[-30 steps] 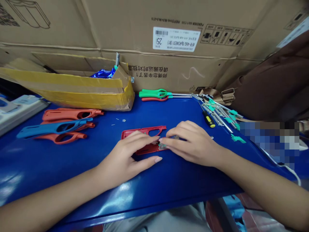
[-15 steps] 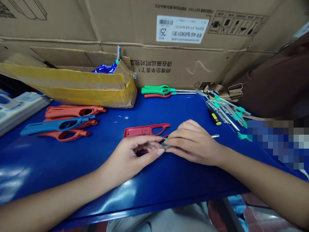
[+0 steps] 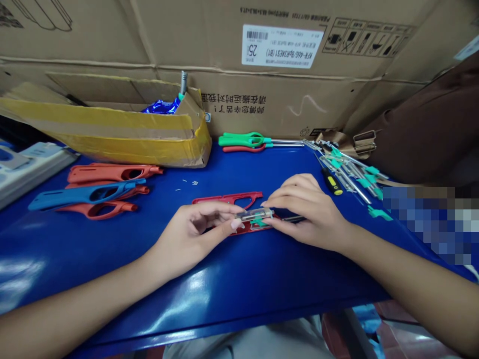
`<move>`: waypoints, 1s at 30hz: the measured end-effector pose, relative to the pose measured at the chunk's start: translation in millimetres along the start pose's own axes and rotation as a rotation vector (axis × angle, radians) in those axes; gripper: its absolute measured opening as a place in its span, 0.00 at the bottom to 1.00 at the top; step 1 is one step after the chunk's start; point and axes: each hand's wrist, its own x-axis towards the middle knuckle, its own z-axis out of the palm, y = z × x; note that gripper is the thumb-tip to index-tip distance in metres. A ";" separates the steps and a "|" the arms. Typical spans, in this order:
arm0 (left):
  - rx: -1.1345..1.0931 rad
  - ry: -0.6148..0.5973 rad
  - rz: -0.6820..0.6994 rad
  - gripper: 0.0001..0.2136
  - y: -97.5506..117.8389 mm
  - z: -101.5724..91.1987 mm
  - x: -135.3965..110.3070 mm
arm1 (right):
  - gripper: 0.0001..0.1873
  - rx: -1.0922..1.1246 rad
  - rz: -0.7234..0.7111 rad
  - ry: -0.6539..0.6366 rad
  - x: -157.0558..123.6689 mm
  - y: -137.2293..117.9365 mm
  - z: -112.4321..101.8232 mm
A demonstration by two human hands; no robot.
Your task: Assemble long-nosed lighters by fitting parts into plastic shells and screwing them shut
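Observation:
My left hand (image 3: 204,227) pinches the left end of a small clear lighter fuel tank (image 3: 254,215) between thumb and fingers. At the tank's right end, where the valve is, the thumb and index finger of my right hand (image 3: 307,212) close around it. Just below the tank lies a red lighter shell half (image 3: 245,229) with a green trigger (image 3: 258,223) and a metal rod (image 3: 294,218) in it, partly covered by my hands. Behind them rests another red shell half (image 3: 228,198), its inner side up.
Orange lighter shells (image 3: 112,172) and a blue one (image 3: 86,193) are piled at left. Green lighters (image 3: 243,139), a screwdriver (image 3: 332,182) and metal rods with green triggers (image 3: 348,169) lie farther back. A taped carton (image 3: 149,144) and a power strip (image 3: 33,167) stand at left.
My hands have drawn slightly apart, the right one opening its grip somewhat. The clear tank, mostly covered before, now shows lengthwise between them, and more of the red shell half below is visible.

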 end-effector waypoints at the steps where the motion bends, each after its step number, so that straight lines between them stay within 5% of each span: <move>1: 0.022 0.002 0.022 0.10 -0.5 0.3 -0.2 | 0.08 0.008 -0.001 -0.001 -0.3 0.0 0.0; 9: 0.415 -0.005 0.378 0.12 -4.2 2.0 -5.5 | 0.08 -0.004 -0.075 -0.008 -0.9 -13.2 -0.1; 14: 0.579 -0.120 0.597 0.12 -4.6 -2.9 -8.3 | 0.12 0.031 -0.101 -0.054 0.8 -16.2 0.0; 25: 0.594 -0.285 0.625 0.15 -2.1 -10.7 -2.2 | 0.09 0.051 -0.109 -0.150 -0.7 -6.2 -4.0; 30: 0.542 -0.103 0.426 0.09 0.7 -8.8 -4.9 | 0.08 0.067 -0.042 -0.207 -2.9 -2.3 2.9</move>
